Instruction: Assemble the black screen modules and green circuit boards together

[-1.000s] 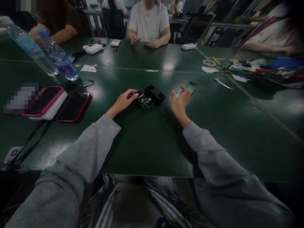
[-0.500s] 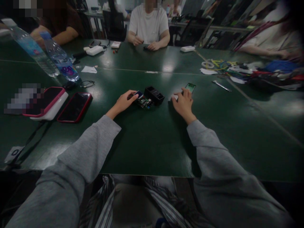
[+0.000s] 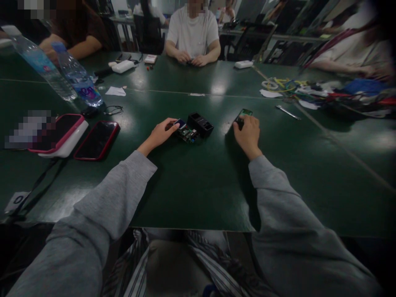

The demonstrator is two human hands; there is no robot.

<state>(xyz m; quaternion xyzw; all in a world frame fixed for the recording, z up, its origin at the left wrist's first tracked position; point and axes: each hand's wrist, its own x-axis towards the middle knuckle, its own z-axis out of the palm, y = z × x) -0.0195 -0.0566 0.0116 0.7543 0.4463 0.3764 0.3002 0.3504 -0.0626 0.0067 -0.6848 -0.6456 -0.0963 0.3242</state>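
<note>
I'm resting my left hand [image 3: 161, 134] on the small green circuit board [image 3: 186, 133] mid-table, fingers curled on its near-left edge. My right hand [image 3: 247, 134] is pressing down on the little green glass panel [image 3: 243, 114], just far of the knuckles, long axis pointing far-right.

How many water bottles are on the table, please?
2: both lean at the far left of the table, one bottle nearest the edge, the other bottle beside it, to its right.

Long loose grey sleeves reach both wrists; striped fabric covers the lap.
</note>
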